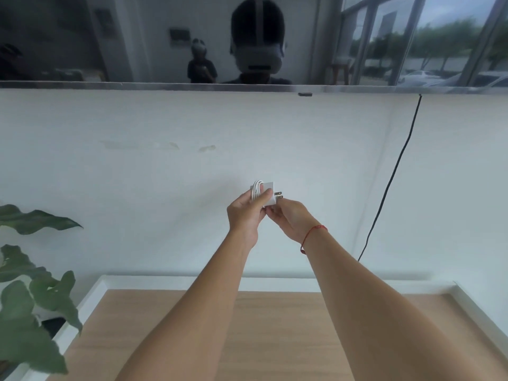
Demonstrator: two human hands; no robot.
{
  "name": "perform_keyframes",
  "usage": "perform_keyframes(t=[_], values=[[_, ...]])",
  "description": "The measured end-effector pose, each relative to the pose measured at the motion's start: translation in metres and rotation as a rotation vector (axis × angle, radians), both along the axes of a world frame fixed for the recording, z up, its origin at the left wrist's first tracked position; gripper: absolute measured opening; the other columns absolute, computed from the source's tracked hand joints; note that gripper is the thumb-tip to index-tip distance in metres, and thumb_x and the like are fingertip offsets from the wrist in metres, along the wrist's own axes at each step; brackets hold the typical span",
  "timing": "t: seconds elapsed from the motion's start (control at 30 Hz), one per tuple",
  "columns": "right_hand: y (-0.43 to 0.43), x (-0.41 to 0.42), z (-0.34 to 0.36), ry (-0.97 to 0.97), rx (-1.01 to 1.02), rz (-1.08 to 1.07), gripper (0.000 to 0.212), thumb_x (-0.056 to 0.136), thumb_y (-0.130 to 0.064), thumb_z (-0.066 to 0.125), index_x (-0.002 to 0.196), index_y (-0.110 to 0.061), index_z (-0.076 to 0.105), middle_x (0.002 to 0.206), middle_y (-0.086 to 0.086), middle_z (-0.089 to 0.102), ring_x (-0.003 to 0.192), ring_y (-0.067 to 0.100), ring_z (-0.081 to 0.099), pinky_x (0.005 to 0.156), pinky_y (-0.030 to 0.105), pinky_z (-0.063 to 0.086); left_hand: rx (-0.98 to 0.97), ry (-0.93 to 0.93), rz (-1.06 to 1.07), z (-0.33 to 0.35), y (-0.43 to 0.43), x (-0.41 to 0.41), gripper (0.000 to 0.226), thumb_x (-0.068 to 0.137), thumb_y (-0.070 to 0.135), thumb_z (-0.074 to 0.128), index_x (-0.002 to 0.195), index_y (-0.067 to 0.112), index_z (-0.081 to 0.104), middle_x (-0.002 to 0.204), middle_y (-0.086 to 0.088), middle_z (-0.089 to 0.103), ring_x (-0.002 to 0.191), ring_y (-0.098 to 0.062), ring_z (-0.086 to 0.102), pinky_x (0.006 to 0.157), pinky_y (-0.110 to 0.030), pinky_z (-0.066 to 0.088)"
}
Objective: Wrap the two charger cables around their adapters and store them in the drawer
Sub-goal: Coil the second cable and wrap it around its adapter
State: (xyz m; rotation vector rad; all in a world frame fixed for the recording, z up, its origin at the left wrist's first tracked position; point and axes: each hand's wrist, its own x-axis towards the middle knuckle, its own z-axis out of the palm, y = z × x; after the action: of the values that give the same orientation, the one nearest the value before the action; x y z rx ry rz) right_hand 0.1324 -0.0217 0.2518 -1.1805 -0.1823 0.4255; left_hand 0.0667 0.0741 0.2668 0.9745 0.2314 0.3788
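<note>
Smooth white plastic is seen on the adapter, bare metal on its prongs; the worktop is finished in matt pale wood, the upper screen in gloss.

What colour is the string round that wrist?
The string is red, clearest in the head view.

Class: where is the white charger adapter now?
Head view, centre: the adapter, cable wound round it, held between the left hand and right hand, before the white wall.
</note>
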Motion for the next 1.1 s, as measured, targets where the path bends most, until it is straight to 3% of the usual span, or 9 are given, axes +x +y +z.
perform_keyframes(t=[0.13, 0.2, 0.3, 0.43, 0.6, 0.67, 0.8, 0.9, 1.1], values=[[0.012, -0.005, -0.041, 0.219, 0.008, -0.101, 0.011, 0.098, 0.0, 0.044, 0.103, -0.007, 0.052, 0.083, 0.006, 0.053, 0.072, 0.012, 0.057, 0.058, 0.016, 0.053, 0.02, 0.119, 0.056, -0.039, 0.001, -0.003, 0.021, 0.077, 0.008, 0.078, 0.098, 0.006, 0.074, 0.094, -0.013, 0.069, 0.086, -0.024, 0.068, 0.084, -0.029, 0.057], [0.015, -0.012, -0.072, 0.302, 0.024, -0.102, 0.013, 0.099, -0.002, 0.042, 0.108, -0.007, 0.05, 0.086, 0.006, 0.054, 0.073, 0.012, 0.056, 0.062, 0.017, 0.052, 0.088, 0.177, 0.072, -0.065, 0.002, -0.006, 0.007, 0.077, 0.008, 0.077, 0.083, 0.008, 0.072, 0.084, -0.009, 0.06, 0.074, -0.02, 0.06, 0.076, -0.03, 0.054], [0.013, -0.035, -0.127, 0.407, 0.057, -0.113, 0.019, 0.094, 0.004, 0.043, 0.091, 0.0, 0.061, 0.076, 0.008, 0.054, 0.067, 0.012, 0.057, 0.065, 0.015, 0.051, 0.231, 0.301, 0.053, -0.118, 0.005, -0.012, 0.012, 0.077, 0.013, 0.077, 0.07, 0.011, 0.067, 0.08, -0.006, 0.052, 0.064, -0.014, 0.053, 0.064, -0.027, 0.05], [0.006, -0.069, -0.205, 0.53, 0.063, -0.194, 0.023, 0.093, 0.006, 0.044, 0.08, -0.001, 0.061, 0.064, 0.005, 0.048, 0.045, 0.006, 0.054, 0.054, 0.014, 0.05, 0.336, 0.43, -0.033, -0.196, -0.002, -0.035, 0.016, 0.083, 0.019, 0.07, 0.074, 0.007, 0.066, 0.073, -0.003, 0.053, 0.062, -0.013, 0.05, 0.059, -0.025, 0.044], [-0.011, -0.096, -0.278, 0.607, 0.025, -0.216, 0.018, 0.092, 0.002, 0.049, 0.097, 0.005, 0.065, 0.081, 0.011, 0.058, 0.072, 0.016, 0.057, 0.069, 0.021, 0.05, 0.503, 0.471, -0.041, -0.256, -0.025, -0.06, 0.017, 0.092, 0.022, 0.062, 0.076, 0.025, 0.065, 0.069, 0.01, 0.056, 0.07, -0.011, 0.056, 0.069, -0.028, 0.048], [-0.017, -0.097, -0.296, 0.608, 0.0, -0.217, 0.023, 0.091, -0.001, 0.052, 0.107, 0.007, 0.066, 0.095, 0.015, 0.058, 0.084, 0.021, 0.055, 0.075, 0.026, 0.049, 0.575, 0.478, -0.074, -0.272, -0.03, -0.061, 0.014, 0.092, 0.022, 0.061, 0.08, 0.019, 0.067, 0.065, 0.011, 0.052, 0.065, -0.008, 0.052, 0.067, -0.028, 0.045], [-0.026, -0.1, -0.318, 0.639, -0.115, -0.223, 0.024, 0.087, -0.007, 0.056, 0.103, 0.007, 0.066, 0.09, 0.015, 0.056, 0.076, 0.018, 0.054, 0.066, 0.026, 0.046, 0.539, 0.499, -0.145, -0.288, -0.034, -0.066, 0.008, 0.087, 0.019, 0.068, 0.08, 0.021, 0.069, 0.065, 0.008, 0.057, 0.056, 0.001, 0.051, 0.057, -0.014, 0.045], [-0.029, -0.1, -0.326, 0.659, -0.11, -0.269, 0.014, 0.091, -0.004, 0.053, 0.089, 0.001, 0.066, 0.07, 0.007, 0.056, 0.06, 0.011, 0.054, 0.061, 0.022, 0.045, 0.449, 0.518, -0.123, -0.296, -0.031, -0.063, 0.005, 0.082, 0.012, 0.074, 0.086, 0.015, 0.073, 0.066, 0.007, 0.063, 0.053, 0.006, 0.056, 0.054, -0.009, 0.046], [-0.027, -0.11, -0.327, 0.569, -0.056, -0.259, 0.018, 0.091, 0.0, 0.057, 0.104, 0.008, 0.067, 0.085, 0.016, 0.068, 0.075, 0.02, 0.065, 0.067, 0.022, 0.056, 0.511, 0.541, -0.016, -0.319, -0.044, -0.06, 0.021, 0.091, 0.024, 0.061, 0.097, 0.006, 0.07, 0.071, 0.003, 0.059, 0.061, -0.006, 0.053, 0.065, -0.024, 0.046]])
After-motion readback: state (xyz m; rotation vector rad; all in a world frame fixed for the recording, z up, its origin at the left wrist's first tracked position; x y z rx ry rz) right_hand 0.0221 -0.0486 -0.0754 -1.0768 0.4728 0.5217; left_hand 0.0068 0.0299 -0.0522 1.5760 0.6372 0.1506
